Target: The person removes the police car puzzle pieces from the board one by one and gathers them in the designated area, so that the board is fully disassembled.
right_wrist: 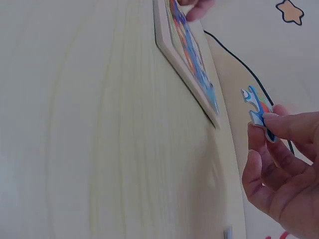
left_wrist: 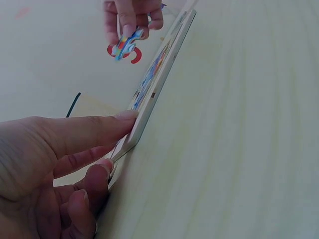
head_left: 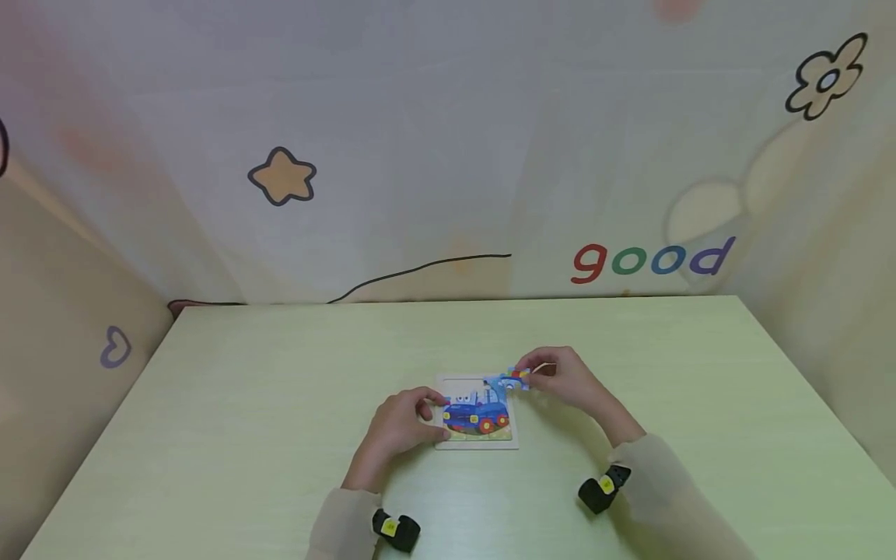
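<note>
A small jigsaw puzzle in a pale frame lies on the table, with a blue cartoon vehicle assembled in its lower part. My left hand holds the frame at its left side, thumb near the lower corner and fingers farther up. Between thumb and fingers, my right hand pinches a blue and white puzzle piece with red and yellow patches. This piece overlaps the puzzle's upper right corner in the head view, while the right wrist view shows it raised and apart from the frame.
The pale wood-grain table extends around the puzzle on all sides. Behind it hangs a cloth backdrop printed with a star, a flower and the word "good". Black wrist cameras sit at both sleeves.
</note>
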A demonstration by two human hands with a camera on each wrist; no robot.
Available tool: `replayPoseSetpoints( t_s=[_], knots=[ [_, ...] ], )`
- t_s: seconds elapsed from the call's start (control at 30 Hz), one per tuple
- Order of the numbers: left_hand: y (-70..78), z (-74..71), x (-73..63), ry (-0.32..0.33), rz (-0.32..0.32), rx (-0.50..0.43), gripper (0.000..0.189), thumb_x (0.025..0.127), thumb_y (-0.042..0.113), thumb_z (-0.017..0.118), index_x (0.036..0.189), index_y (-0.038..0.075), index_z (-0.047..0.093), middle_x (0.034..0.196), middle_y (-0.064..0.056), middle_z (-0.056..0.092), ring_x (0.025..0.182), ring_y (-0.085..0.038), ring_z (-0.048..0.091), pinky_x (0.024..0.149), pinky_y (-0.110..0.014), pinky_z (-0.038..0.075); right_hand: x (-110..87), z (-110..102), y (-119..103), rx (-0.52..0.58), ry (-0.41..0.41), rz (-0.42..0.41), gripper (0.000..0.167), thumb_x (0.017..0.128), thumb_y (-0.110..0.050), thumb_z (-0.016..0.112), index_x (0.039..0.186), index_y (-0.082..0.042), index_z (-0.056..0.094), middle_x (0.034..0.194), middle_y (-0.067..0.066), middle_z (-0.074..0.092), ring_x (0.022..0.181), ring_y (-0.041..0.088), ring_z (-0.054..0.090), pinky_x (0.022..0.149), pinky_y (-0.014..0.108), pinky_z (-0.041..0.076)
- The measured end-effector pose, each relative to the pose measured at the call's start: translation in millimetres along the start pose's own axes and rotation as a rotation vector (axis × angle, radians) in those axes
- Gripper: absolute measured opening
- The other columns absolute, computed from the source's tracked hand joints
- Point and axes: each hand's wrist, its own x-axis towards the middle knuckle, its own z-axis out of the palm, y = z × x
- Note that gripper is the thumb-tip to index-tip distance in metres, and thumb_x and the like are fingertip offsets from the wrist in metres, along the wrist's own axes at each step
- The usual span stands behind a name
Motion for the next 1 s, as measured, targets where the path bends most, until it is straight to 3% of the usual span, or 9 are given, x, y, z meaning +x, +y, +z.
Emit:
replayPoseSetpoints(
  t_s=[0.2,0.43,0.67,1.0],
  knots=[
    [-1.1,-1.4,-1.9,0.002,-0.007,-0.005,0.041,0.066,0.023,0.081,0.102,0.014,0.065,0.074,0.000,0.051,0.067,-0.016,0.044,0.059,-0.029,0.032,-9.6,-22,14,0.028,0.029,0.092,0.019,0.085,-0.002,0.060,0.103,0.001,0.063,0.102,0.016,0.060,0.081,0.022,0.059,0.069,0.029,0.050],
    [-1.5,-1.8,-2.6,0.003,-0.016,-0.010,0.040,0.066,0.022,0.081,0.102,0.014,0.065,0.074,0.001,0.051,0.067,-0.016,0.044,0.059,-0.029,0.032,-22.2,-50,31,0.056,0.055,0.133,0.027,0.086,-0.007,0.061,0.110,0.004,0.060,0.110,0.019,0.058,0.089,0.022,0.057,0.071,0.024,0.049],
    [-1.3,-0.5,-1.4,-0.001,-0.005,-0.011,0.040,0.066,0.022,0.081,0.102,0.014,0.065,0.074,0.000,0.051,0.067,-0.016,0.044,0.060,-0.029,0.032,-33.7,-75,46,0.045,0.070,0.170,0.032,0.087,-0.006,0.058,0.116,0.007,0.056,0.114,0.024,0.056,0.082,0.014,0.056,0.069,0.025,0.049],
    [-0.2,-1.1,-2.3,0.004,0.009,-0.013,0.041,0.066,0.023,0.081,0.102,0.013,0.064,0.073,0.000,0.051,0.067,-0.016,0.044,0.060,-0.029,0.032,-37.3,-86,58,0.012,0.052,0.293,0.034,0.086,-0.007,0.058,0.117,0.008,0.055,0.104,0.017,0.059,0.074,0.017,0.052,0.061,0.025,0.047]
  ],
)
